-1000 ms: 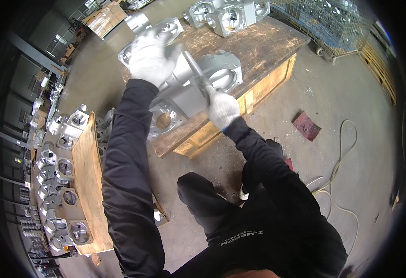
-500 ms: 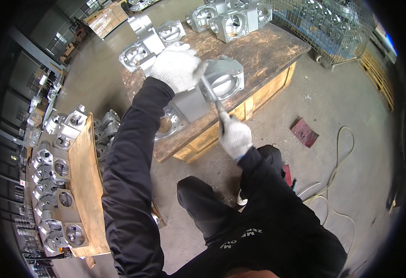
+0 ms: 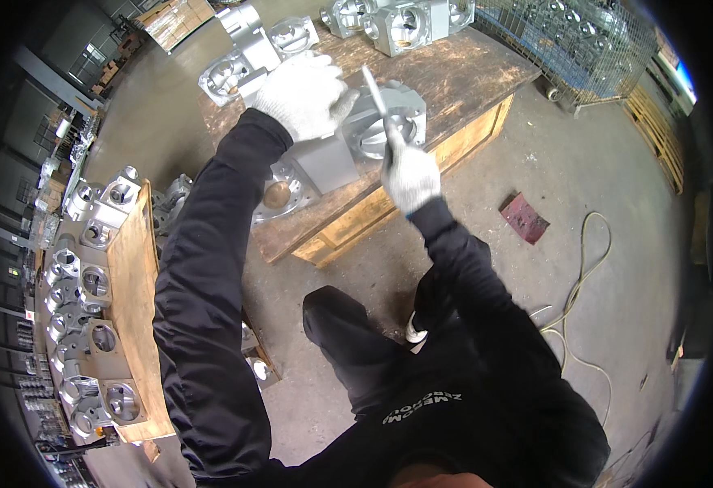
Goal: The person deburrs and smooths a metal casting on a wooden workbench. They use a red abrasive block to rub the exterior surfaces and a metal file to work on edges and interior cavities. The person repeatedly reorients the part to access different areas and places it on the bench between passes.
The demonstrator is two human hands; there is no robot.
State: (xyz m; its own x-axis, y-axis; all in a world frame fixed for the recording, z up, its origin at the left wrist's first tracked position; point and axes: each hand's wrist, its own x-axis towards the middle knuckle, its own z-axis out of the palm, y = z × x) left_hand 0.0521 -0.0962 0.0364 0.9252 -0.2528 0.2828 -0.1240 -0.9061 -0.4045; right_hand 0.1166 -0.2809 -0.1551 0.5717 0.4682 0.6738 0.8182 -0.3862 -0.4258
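A grey cast metal housing [image 3: 326,168] with round openings lies on the wooden bench. My left hand [image 3: 308,96], in a white knit glove, bears on top of it with curled fingers; the fingertips' contact is partly hidden. In my white-gloved right hand [image 3: 412,179] is a slim grey hand file [image 3: 375,95], held by its near end and slanting forward and up. Its far end points past my left thumb, apart from that hand. Behind the file sits a rounded part with a large bore [image 3: 385,122]; whether the file touches it I cannot tell.
More castings [image 3: 409,28] stand along the far side of the worn bench [image 3: 462,73]. A wire cage [image 3: 568,53] of parts is at the far right. Rows of castings line a wooden board [image 3: 133,325] at left. A red sheet [image 3: 525,218] and a hose [image 3: 572,301] lie on the floor.
My right hand has moved forward with the file, whose far end is now higher and clear of my left thumb. My left hand keeps its place on the housing. The whole view has shifted slightly.
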